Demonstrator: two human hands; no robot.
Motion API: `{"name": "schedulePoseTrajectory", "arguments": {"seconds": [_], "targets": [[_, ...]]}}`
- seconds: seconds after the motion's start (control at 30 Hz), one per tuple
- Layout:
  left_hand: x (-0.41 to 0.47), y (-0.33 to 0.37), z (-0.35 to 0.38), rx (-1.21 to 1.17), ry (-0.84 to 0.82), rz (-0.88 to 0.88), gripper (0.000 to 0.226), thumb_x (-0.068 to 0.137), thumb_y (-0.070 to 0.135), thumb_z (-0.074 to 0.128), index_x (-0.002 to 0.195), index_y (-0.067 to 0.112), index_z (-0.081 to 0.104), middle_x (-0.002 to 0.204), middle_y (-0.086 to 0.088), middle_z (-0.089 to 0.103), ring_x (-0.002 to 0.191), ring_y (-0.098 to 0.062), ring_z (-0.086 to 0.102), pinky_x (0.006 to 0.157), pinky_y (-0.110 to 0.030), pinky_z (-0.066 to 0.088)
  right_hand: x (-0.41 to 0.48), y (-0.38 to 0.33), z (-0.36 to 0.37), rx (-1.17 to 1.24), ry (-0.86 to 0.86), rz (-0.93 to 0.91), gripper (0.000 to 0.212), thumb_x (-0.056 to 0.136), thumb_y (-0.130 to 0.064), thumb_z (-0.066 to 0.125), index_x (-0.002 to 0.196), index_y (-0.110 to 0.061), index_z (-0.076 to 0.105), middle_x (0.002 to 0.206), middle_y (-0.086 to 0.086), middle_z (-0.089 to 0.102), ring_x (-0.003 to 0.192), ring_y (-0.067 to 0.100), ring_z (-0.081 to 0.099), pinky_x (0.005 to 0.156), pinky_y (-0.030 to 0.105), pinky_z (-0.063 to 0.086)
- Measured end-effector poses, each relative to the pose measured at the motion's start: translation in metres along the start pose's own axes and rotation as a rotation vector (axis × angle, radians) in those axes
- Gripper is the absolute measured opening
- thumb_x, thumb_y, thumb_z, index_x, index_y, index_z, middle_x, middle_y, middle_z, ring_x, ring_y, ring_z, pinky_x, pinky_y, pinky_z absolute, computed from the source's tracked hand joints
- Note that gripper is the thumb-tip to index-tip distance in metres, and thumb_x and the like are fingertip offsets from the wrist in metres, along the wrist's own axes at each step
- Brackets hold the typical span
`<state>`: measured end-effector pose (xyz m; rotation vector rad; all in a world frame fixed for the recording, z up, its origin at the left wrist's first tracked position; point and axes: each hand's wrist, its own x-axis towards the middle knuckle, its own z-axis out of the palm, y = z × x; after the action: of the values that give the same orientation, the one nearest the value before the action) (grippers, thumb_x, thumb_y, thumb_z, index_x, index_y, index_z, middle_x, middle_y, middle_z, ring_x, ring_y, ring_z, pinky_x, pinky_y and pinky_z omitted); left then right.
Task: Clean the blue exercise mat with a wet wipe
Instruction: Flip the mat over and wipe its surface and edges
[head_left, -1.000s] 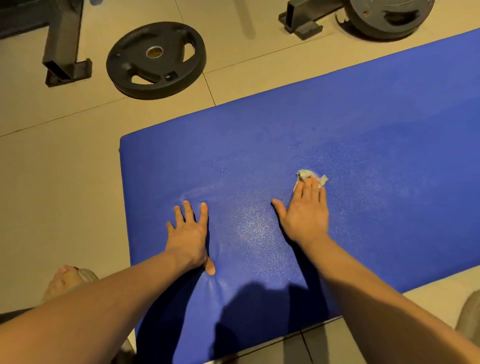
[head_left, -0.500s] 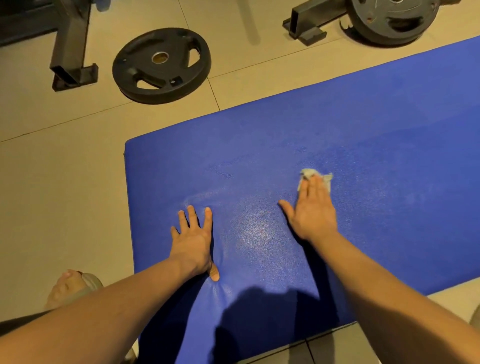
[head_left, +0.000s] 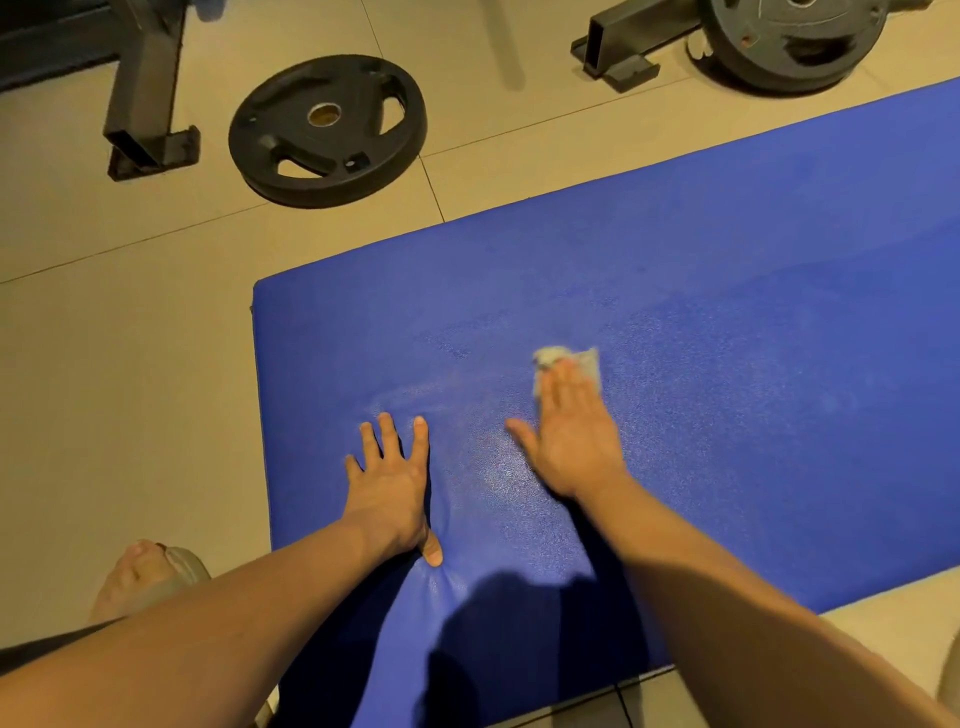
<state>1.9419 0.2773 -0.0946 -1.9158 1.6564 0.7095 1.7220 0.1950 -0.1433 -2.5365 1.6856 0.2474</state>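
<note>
A blue exercise mat (head_left: 727, 322) lies on the tiled floor and fills the right and middle of the view. My right hand (head_left: 574, 436) lies flat on the mat, fingers together, pressing a crumpled white wet wipe (head_left: 569, 359) under the fingertips. The wipe sticks out beyond the fingers. My left hand (head_left: 392, 480) rests palm down on the mat near its left end, fingers spread, holding nothing. A damp sheen shows on the mat between the two hands.
A black weight plate (head_left: 327, 130) lies on the floor beyond the mat's left end. A dark metal frame foot (head_left: 150, 124) stands at the far left. Another plate (head_left: 795, 41) and a frame foot (head_left: 618, 52) are at the top right. A sandalled foot (head_left: 150, 577) is at lower left.
My right hand has slid the wipe a little to the left across the mat. The left hand stays planted. The camera has shifted, so the mat sits lower and further right.
</note>
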Motion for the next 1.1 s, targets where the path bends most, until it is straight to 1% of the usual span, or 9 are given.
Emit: {"name": "schedulePoseTrajectory", "arguments": {"seconds": [0.1,0.2,0.37,0.47,0.53,0.7,0.83,0.9,1.1], "targets": [[0.001,0.000,0.000,-0.006,-0.001,0.005,0.176,0.043,0.059,0.098,0.154,0.016,-0.032,0.160,-0.029,-0.030,0.148,-0.054,-0.023,0.120,-0.068,0.009,0.011,0.045,-0.009,0.086,-0.109,0.317,0.097,0.098,-0.070,0.007,0.157,0.005,0.017,0.165,0.025,0.014,0.155,0.037,0.007,0.126,0.050,0.006],[0.002,0.000,0.001,-0.006,-0.002,0.009,0.176,0.043,0.059,0.097,0.154,0.014,-0.032,0.160,-0.029,-0.029,0.148,-0.055,-0.023,0.120,-0.069,0.010,0.017,0.027,-0.013,0.209,-0.116,0.393,0.094,0.099,-0.069,0.015,0.158,0.004,0.010,0.166,0.025,0.005,0.155,0.037,0.000,0.126,0.048,0.006],[0.002,-0.001,0.002,-0.003,-0.005,0.004,0.178,0.041,0.061,0.097,0.154,0.014,-0.033,0.159,-0.030,-0.031,0.147,-0.055,-0.024,0.120,-0.070,0.009,-0.009,-0.059,0.003,0.198,-0.066,0.005,0.090,0.099,-0.065,0.008,0.159,0.001,0.013,0.167,0.023,0.007,0.155,0.037,-0.003,0.126,0.050,0.008],[0.003,-0.002,0.004,-0.007,-0.006,0.003,0.179,0.041,0.063,0.096,0.152,0.015,-0.035,0.159,-0.029,-0.034,0.147,-0.053,-0.026,0.120,-0.069,0.009,-0.027,-0.062,0.009,0.210,-0.009,-0.301,0.080,0.102,-0.060,0.025,0.157,-0.002,0.028,0.166,0.018,0.020,0.156,0.032,0.008,0.124,0.050,0.019],[0.003,-0.002,0.003,-0.009,-0.007,0.005,0.178,0.041,0.062,0.096,0.153,0.015,-0.034,0.159,-0.029,-0.033,0.147,-0.054,-0.025,0.120,-0.069,0.008,-0.031,-0.036,0.010,0.198,0.051,-0.345,0.074,0.103,-0.056,0.036,0.158,-0.007,0.030,0.166,0.013,0.024,0.156,0.029,0.011,0.124,0.049,0.020],[0.000,-0.001,0.001,-0.004,-0.001,0.002,0.178,0.041,0.059,0.098,0.155,0.014,-0.031,0.160,-0.029,-0.029,0.148,-0.054,-0.023,0.120,-0.070,0.011,-0.027,0.013,0.009,0.267,0.180,0.056,0.056,0.102,-0.033,0.053,0.149,-0.005,0.045,0.156,0.015,0.042,0.148,0.032,0.033,0.120,0.050,0.031],[0.002,0.000,0.001,-0.002,-0.004,0.000,0.178,0.041,0.060,0.097,0.154,0.014,-0.032,0.160,-0.029,-0.029,0.147,-0.055,-0.024,0.119,-0.070,0.011,-0.023,-0.005,-0.001,0.310,0.262,-0.049,0.027,0.091,-0.010,0.066,0.117,-0.012,0.070,0.110,0.004,0.067,0.102,0.030,0.057,0.087,0.041,0.054],[0.003,0.000,0.001,-0.009,-0.010,0.001,0.178,0.041,0.059,0.098,0.153,0.013,-0.033,0.159,-0.030,-0.030,0.147,-0.055,-0.025,0.119,-0.071,0.009,-0.021,-0.012,-0.006,0.350,0.178,-0.140,0.017,0.088,-0.008,0.068,0.103,-0.016,0.070,0.092,0.001,0.062,0.084,0.027,0.057,0.066,0.034,0.048],[0.002,0.001,-0.001,-0.005,-0.019,0.000,0.177,0.043,0.057,0.098,0.153,0.012,-0.033,0.159,-0.031,-0.030,0.146,-0.056,-0.024,0.119,-0.072,0.009,0.022,0.010,-0.045,1.275,-0.185,0.529,0.026,0.082,0.005,0.072,0.088,-0.018,0.060,0.076,0.001,0.064,0.069,0.016,0.060,0.064,0.027,0.046]]}}
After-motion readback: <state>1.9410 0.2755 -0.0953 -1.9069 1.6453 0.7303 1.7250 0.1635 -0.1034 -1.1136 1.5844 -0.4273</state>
